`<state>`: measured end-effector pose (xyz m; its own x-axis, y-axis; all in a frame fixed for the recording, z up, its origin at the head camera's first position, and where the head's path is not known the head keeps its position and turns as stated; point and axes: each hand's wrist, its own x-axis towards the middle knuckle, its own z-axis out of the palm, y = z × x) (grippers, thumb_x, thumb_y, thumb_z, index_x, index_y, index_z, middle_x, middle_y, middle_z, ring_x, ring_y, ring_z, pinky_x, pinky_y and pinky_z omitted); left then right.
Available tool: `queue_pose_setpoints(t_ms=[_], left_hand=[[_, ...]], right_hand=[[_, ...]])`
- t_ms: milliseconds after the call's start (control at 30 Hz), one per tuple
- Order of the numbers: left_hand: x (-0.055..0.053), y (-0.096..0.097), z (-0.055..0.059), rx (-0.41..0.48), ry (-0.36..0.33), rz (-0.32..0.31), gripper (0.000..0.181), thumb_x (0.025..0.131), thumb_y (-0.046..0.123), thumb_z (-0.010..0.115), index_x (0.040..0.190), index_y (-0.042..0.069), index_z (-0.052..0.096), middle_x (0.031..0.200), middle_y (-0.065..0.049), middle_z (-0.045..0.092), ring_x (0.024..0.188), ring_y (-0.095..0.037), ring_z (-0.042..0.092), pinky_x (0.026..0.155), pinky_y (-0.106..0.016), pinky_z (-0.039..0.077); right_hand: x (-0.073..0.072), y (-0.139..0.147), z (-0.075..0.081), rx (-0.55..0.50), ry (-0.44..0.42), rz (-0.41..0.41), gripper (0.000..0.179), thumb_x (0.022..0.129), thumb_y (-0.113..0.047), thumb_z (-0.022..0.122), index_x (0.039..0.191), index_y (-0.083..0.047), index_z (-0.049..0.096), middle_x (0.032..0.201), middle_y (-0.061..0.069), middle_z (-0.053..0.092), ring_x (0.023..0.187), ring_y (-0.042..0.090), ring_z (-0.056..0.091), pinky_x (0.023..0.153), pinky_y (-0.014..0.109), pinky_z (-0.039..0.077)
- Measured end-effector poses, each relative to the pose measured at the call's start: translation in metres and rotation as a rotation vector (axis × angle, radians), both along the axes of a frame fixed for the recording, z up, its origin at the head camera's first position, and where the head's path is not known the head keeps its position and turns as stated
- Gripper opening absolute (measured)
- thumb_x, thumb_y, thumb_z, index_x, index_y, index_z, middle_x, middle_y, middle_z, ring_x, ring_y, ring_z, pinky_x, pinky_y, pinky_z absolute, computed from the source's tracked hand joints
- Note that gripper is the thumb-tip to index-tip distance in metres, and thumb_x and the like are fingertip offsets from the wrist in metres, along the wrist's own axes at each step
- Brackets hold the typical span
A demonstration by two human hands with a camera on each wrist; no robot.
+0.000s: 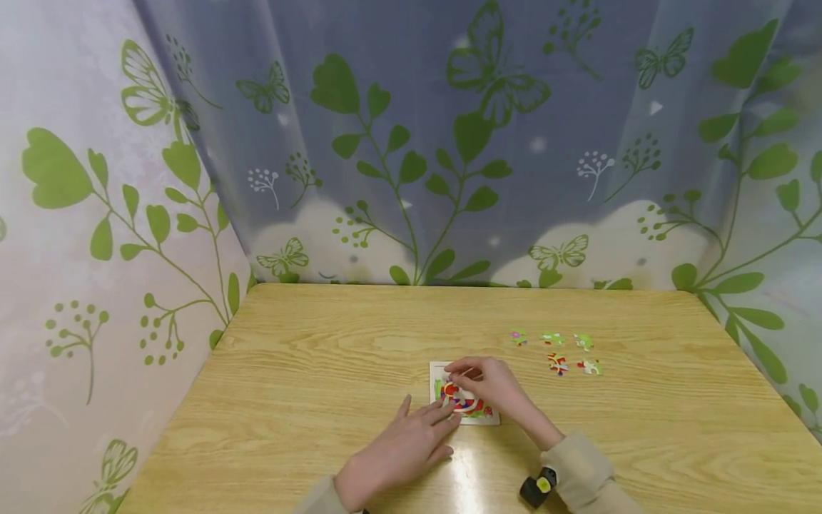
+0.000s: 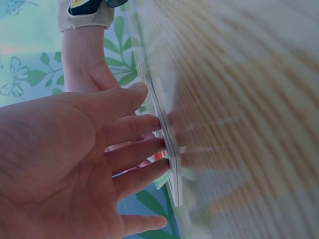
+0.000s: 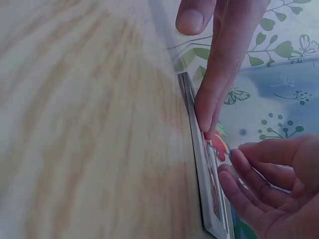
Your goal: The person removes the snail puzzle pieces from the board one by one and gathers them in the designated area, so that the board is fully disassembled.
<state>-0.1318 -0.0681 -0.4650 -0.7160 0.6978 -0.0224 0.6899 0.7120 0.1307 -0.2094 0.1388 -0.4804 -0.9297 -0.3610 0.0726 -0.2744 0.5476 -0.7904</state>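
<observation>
A small jigsaw puzzle board [image 1: 439, 368] with a white border and a red, white and blue picture lies on the table in the head view. My left hand [image 1: 407, 439] reaches over its near left side, fingers extended, with fingertips resting on the board. Above the far part of the board is my right hand [image 1: 491, 385]. In the right wrist view, the thumb and index finger of that right hand [image 3: 271, 177] pinch a small puzzle piece [image 3: 219, 145], red with a bluish edge, tilted up from the board. Fingers hide part of the picture.
Several loose puzzle pieces lie to the right of the board, among them a red one [image 1: 558, 364], a white and green one [image 1: 589, 367] and a pink and green one [image 1: 518, 336]. The wooden table [image 1: 308, 357] meets a patterned curtain [image 1: 411, 178] behind.
</observation>
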Motion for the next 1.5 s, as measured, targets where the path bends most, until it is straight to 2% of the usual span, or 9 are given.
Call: queue_pose_setpoints(t_ms=[267, 533, 800, 933, 1233, 1500], left_hand=[[-0.001, 0.001, 0.002, -0.006, 0.002, 0.005, 0.05, 0.102, 0.038, 0.058, 0.147, 0.018, 0.054, 0.156, -0.001, 0.047, 0.143, -0.02, 0.044, 0.112, -0.064, 0.036], [-0.002, 0.001, 0.003, -0.001, 0.016, 0.002, 0.049, 0.102, 0.037, 0.058, 0.146, 0.017, 0.056, 0.155, -0.002, 0.048, 0.143, -0.021, 0.045, 0.113, -0.063, 0.036], [-0.002, 0.002, 0.001, 0.002, 0.032, 0.0, 0.048, 0.102, 0.037, 0.059, 0.145, 0.017, 0.057, 0.154, -0.002, 0.049, 0.143, -0.021, 0.045, 0.113, -0.062, 0.037], [-0.002, 0.002, 0.001, 0.007, 0.033, -0.001, 0.048, 0.102, 0.036, 0.059, 0.145, 0.017, 0.057, 0.154, -0.002, 0.049, 0.142, -0.021, 0.046, 0.112, -0.062, 0.037], [-0.002, 0.002, 0.001, 0.01, 0.008, 0.0, 0.047, 0.102, 0.037, 0.058, 0.146, 0.017, 0.056, 0.156, -0.002, 0.046, 0.144, -0.021, 0.044, 0.113, -0.063, 0.036], [-0.001, 0.001, 0.0, 0.027, -0.001, -0.001, 0.047, 0.102, 0.035, 0.058, 0.146, 0.017, 0.056, 0.157, -0.002, 0.046, 0.144, -0.021, 0.043, 0.114, -0.063, 0.035]], right_hand=[[-0.002, -0.001, 0.0, -0.059, -0.019, 0.023, 0.022, 0.092, -0.004, 0.07, 0.113, -0.007, 0.074, 0.097, 0.006, 0.075, 0.091, 0.025, 0.073, 0.073, 0.029, 0.06], [-0.002, -0.002, 0.0, -0.048, -0.023, 0.025, 0.022, 0.089, -0.005, 0.075, 0.112, -0.009, 0.073, 0.101, 0.007, 0.074, 0.09, 0.024, 0.072, 0.076, 0.034, 0.06], [-0.002, -0.003, 0.0, -0.022, -0.023, 0.038, 0.014, 0.089, -0.007, 0.076, 0.102, -0.01, 0.075, 0.093, 0.003, 0.075, 0.083, 0.015, 0.069, 0.076, 0.031, 0.058], [-0.002, -0.003, 0.0, -0.017, -0.027, 0.035, 0.011, 0.09, -0.008, 0.075, 0.1, -0.011, 0.076, 0.093, 0.003, 0.075, 0.084, 0.015, 0.069, 0.077, 0.034, 0.058], [-0.003, 0.006, 0.008, -0.074, -0.042, -0.024, 0.016, 0.091, -0.004, 0.072, 0.105, -0.008, 0.076, 0.101, 0.01, 0.075, 0.089, 0.022, 0.07, 0.069, 0.028, 0.057], [-0.01, 0.022, 0.016, -0.13, -0.056, -0.064, 0.017, 0.095, -0.004, 0.068, 0.11, -0.002, 0.075, 0.103, 0.013, 0.075, 0.086, 0.021, 0.07, 0.07, 0.034, 0.061]])
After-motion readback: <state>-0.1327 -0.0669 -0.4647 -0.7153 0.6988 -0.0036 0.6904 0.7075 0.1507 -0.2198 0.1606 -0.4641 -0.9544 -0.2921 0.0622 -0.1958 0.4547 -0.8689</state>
